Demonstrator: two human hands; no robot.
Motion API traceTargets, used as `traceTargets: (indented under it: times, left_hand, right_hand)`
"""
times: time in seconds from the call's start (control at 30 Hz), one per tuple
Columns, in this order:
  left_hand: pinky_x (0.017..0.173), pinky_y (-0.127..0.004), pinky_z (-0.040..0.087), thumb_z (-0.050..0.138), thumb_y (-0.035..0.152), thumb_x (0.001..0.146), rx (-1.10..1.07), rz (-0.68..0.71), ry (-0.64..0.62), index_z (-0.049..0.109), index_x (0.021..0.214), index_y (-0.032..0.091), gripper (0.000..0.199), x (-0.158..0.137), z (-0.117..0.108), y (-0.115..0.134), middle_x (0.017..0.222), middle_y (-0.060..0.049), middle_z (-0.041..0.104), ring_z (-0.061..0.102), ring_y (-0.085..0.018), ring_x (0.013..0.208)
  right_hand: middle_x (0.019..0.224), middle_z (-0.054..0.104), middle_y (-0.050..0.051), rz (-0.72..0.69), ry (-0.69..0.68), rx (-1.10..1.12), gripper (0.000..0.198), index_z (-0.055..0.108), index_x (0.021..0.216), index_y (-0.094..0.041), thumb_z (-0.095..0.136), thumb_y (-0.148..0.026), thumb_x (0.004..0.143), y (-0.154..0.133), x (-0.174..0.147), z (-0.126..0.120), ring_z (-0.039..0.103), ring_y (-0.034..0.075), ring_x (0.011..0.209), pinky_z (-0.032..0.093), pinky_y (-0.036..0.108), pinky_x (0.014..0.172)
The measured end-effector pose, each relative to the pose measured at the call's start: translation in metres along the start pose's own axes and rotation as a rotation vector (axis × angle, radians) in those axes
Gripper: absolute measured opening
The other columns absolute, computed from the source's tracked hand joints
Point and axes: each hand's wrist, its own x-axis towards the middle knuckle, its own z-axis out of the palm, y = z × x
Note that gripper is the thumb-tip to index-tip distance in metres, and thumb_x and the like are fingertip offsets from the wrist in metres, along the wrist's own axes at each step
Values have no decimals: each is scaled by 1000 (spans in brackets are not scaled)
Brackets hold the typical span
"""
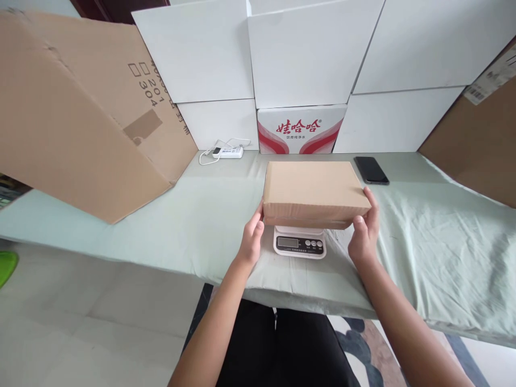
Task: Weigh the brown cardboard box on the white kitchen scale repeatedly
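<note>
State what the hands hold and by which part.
A cardboard box, by its two ends: the left hand at the left end, the right hand at the right, both by the near corners.

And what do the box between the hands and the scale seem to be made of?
The box: apparently matt brown cardboard, judging by its folded edges and faint creases. The scale: probably plastic, smooth white, going by its rounded, moulded-looking corners.

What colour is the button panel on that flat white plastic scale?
The button panel is black, seen best in the head view.
</note>
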Motion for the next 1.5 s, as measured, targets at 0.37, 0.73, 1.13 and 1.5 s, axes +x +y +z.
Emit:
traceTargets:
  times: [0.37, 0.73, 1.13, 1.5]
  left_hand:
    - [140, -54, 41, 69, 90, 90, -63, 149, -53, 70, 148, 24, 88, 111, 4, 18, 167, -14, 69, 50, -40, 170]
    - [138, -50, 45, 74, 77, 91, -33, -94, 31, 67, 140, 19, 76, 142, -2, -50, 165, -18, 69, 59, -38, 162]
    - [137, -44, 47, 64, 64, 103, 14, -131, 74, 64, 151, 20, 65, 135, -3, -47, 168, -14, 68, 60, -31, 162]
    - [147, -44, 29, 60, 73, 103, 68, -157, 177, 41, 175, 28, 87, 135, -3, -47, 193, -9, 32, 26, -29, 182]
  right_hand:
    - [162, 49, 16, -226, 61, 48, 90, 46, 161, -29, 69, -76, 88, 1, 99, 26, 43, 45, 162, 28, 73, 142]
    - [181, 37, 20, 64, -63, 52, 117, 32, 172, -23, 65, -89, 81, 79, 86, 66, 27, 42, 177, 16, 65, 149]
    - [178, 40, 16, 149, -96, 100, 108, 33, 169, -26, 69, -78, 81, 89, 88, 68, 33, 42, 172, 19, 67, 148]
    - [175, 47, 16, 201, -61, 159, 104, 34, 169, -28, 69, -74, 83, 101, 91, 68, 44, 38, 167, 28, 67, 145]
